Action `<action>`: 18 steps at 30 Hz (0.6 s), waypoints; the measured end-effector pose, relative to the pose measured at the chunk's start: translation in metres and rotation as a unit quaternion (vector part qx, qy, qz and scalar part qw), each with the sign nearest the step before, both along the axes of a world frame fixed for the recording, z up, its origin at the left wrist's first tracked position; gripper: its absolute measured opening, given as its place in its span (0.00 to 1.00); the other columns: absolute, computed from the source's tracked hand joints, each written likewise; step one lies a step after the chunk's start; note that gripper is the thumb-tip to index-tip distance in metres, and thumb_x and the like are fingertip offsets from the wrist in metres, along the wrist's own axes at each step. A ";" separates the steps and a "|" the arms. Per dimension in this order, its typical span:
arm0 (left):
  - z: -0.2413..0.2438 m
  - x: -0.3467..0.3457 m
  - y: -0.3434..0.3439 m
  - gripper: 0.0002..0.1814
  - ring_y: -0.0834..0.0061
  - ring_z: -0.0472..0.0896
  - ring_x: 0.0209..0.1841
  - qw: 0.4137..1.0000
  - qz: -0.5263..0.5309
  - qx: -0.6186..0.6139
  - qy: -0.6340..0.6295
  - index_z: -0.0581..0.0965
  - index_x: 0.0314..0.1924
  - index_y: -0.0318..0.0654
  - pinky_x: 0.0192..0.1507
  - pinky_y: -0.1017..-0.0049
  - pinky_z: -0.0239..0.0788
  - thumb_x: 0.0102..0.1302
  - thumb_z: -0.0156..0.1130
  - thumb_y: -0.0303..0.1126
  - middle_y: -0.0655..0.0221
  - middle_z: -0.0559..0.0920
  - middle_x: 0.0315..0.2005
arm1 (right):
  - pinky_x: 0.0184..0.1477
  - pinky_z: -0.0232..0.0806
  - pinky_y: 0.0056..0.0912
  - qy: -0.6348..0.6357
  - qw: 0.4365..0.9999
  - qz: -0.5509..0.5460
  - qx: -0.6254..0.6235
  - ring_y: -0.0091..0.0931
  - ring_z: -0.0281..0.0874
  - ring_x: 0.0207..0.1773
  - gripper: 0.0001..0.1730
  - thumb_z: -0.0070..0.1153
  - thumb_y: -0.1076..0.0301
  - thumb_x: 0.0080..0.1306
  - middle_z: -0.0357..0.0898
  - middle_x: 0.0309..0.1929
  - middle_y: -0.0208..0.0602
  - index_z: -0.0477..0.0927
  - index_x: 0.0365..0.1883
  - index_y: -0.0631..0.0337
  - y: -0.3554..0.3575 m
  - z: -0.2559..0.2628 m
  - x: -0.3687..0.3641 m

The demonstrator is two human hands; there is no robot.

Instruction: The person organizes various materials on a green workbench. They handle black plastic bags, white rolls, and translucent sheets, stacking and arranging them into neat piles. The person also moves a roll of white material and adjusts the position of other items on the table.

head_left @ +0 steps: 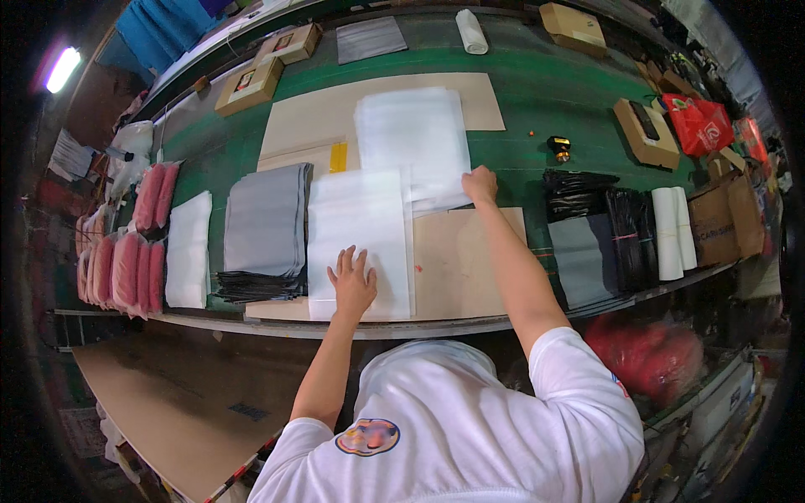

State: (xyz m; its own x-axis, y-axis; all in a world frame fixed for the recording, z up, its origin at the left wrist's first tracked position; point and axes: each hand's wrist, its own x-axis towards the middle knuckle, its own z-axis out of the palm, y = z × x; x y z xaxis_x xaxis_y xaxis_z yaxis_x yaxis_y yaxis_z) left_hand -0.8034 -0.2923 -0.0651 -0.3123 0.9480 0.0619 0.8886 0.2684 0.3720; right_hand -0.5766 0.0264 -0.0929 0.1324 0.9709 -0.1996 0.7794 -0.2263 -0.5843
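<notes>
My left hand (353,283) lies spread on a pile of translucent white plastic sheets or bags (355,220) near the table's front edge, holding nothing. Farther back, my right hand (481,185) pinches the lower right corner of a second pile of white plastic sheets (412,132); its fingertips are partly hidden. The near pile overlaps the far one at the lower left. Both rest on flat brown cardboard (465,264). Just left of the near pile stands a stack of grey plastic mailer bags (267,220) with black undersides.
Rolled pink bundles (132,270) and folded white bags (188,251) lie left. At right are black bag bundles (629,239), white rolls (673,232), a tape dispenser or similar small tool (558,149) and a box with a phone (648,135). Cardboard boxes (250,87) stand at the back.
</notes>
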 end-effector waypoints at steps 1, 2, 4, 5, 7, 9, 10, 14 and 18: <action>-0.008 -0.001 0.001 0.26 0.50 0.58 0.74 1.000 0.004 -0.013 0.012 0.73 0.64 0.42 0.66 0.28 0.47 0.67 0.61 0.38 0.57 0.63 0.71 | 0.58 0.73 0.49 -0.009 1.000 -0.006 0.005 0.51 0.80 0.55 0.21 0.58 0.57 0.63 0.82 0.54 0.53 0.83 0.46 0.64 -0.001 0.000 -0.009; -0.016 0.000 0.001 0.27 0.49 0.58 0.75 0.999 0.007 -0.026 0.025 0.71 0.66 0.42 0.66 0.27 0.46 0.68 0.60 0.40 0.56 0.63 0.71 | 0.59 0.73 0.49 -0.017 1.000 -0.013 0.010 0.51 0.80 0.56 0.22 0.58 0.56 0.64 0.81 0.55 0.52 0.83 0.48 0.63 -0.001 0.001 -0.015; -0.026 0.000 -0.007 0.30 0.48 0.54 0.76 0.998 0.016 -0.042 0.050 0.68 0.69 0.45 0.66 0.25 0.43 0.70 0.58 0.46 0.57 0.61 0.72 | 0.59 0.73 0.48 0.017 0.999 -0.008 -0.032 0.49 0.80 0.57 0.23 0.60 0.55 0.63 0.82 0.55 0.53 0.82 0.50 0.62 -0.003 0.014 -0.024; -0.031 -0.003 -0.011 0.30 0.47 0.54 0.76 0.998 0.020 -0.041 0.049 0.67 0.69 0.45 0.66 0.25 0.42 0.70 0.58 0.46 0.56 0.61 0.72 | 0.59 0.73 0.48 0.034 0.998 -0.006 -0.054 0.48 0.80 0.58 0.23 0.60 0.55 0.63 0.82 0.55 0.53 0.82 0.52 0.61 -0.005 0.020 -0.029; -0.030 0.000 -0.011 0.30 0.47 0.53 0.76 0.998 0.016 -0.036 0.040 0.67 0.70 0.44 0.66 0.25 0.42 0.71 0.58 0.46 0.55 0.60 0.73 | 0.58 0.73 0.47 0.041 0.998 -0.005 -0.042 0.46 0.82 0.55 0.23 0.64 0.54 0.61 0.83 0.52 0.51 0.83 0.50 0.60 -0.003 0.020 -0.030; -0.029 0.002 -0.009 0.31 0.46 0.53 0.76 0.999 0.016 -0.038 0.036 0.67 0.70 0.43 0.66 0.25 0.41 0.71 0.57 0.46 0.55 0.59 0.73 | 0.57 0.74 0.45 0.067 0.997 0.002 -0.038 0.44 0.83 0.52 0.23 0.66 0.54 0.58 0.85 0.48 0.50 0.85 0.47 0.60 -0.002 0.016 -0.034; -0.027 0.002 -0.008 0.31 0.46 0.53 0.76 0.999 0.014 -0.039 0.032 0.67 0.69 0.43 0.66 0.25 0.41 0.71 0.57 0.47 0.55 0.59 0.73 | 0.55 0.74 0.44 0.088 0.995 0.007 -0.040 0.43 0.84 0.50 0.22 0.68 0.54 0.56 0.86 0.45 0.49 0.85 0.44 0.60 -0.001 0.014 -0.035; -0.026 0.003 -0.006 0.31 0.45 0.53 0.76 0.999 0.009 -0.020 0.029 0.67 0.69 0.41 0.65 0.24 0.41 0.70 0.58 0.45 0.54 0.59 0.73 | 0.49 0.75 0.39 0.137 0.990 -0.006 0.010 0.41 0.86 0.43 0.19 0.70 0.58 0.50 0.87 0.37 0.47 0.87 0.36 0.62 -0.003 -0.001 -0.036; -0.028 0.004 -0.010 0.31 0.45 0.55 0.75 0.999 0.012 0.010 0.036 0.69 0.68 0.39 0.64 0.24 0.42 0.68 0.60 0.43 0.52 0.61 0.71 | 0.41 0.72 0.36 0.153 0.983 -0.035 0.093 0.33 0.83 0.34 0.18 0.69 0.60 0.49 0.86 0.31 0.41 0.86 0.34 0.65 -0.014 0.011 0.004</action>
State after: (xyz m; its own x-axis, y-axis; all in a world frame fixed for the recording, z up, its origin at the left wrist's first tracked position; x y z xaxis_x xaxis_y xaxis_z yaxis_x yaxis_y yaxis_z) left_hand -0.7997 -0.3021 -0.0929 -0.3298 0.9383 0.1043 0.9062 0.2837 0.3137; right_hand -0.5724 0.0120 -0.0823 0.1611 0.9851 -0.0606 0.5479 -0.1404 -0.8247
